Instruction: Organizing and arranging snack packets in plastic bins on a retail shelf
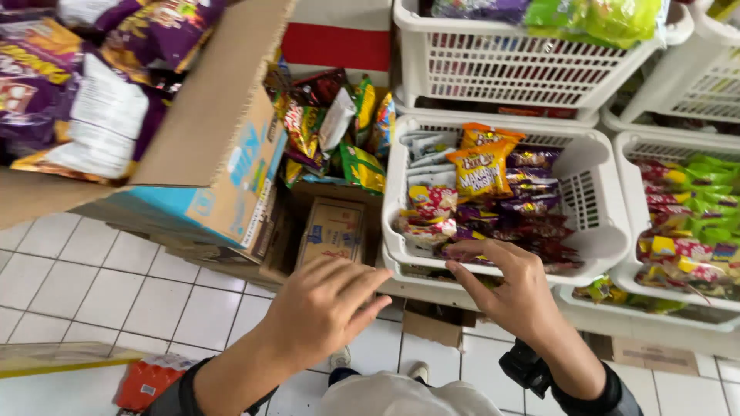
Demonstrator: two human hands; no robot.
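We see our right hand [515, 289] reaching over the front rim of a white plastic basket [601, 231], its grip loosely spread: the thumb points left along the rim and the fingertips [462, 250] rest on or just above the dark purple snack packets [532, 223] at the front of the basket. Nothing is pinched between the fingers that we can make out. A black watch [528, 368] sits on that wrist.

Our left hand [324, 308] hovers lower and to the left, in front of the basket and over a brown cardboard box [333, 231]. Its fingers are extended and slightly fanned, palm down, holding nothing and touching nothing.

Inside the basket, an orange packet [482, 171] stands upright behind the purple ones, with pink-and-yellow packets [430, 206] at the left. A large open carton [223, 146] tilts at the left above the white tiled floor [100, 293], filled with purple bags [46, 77].
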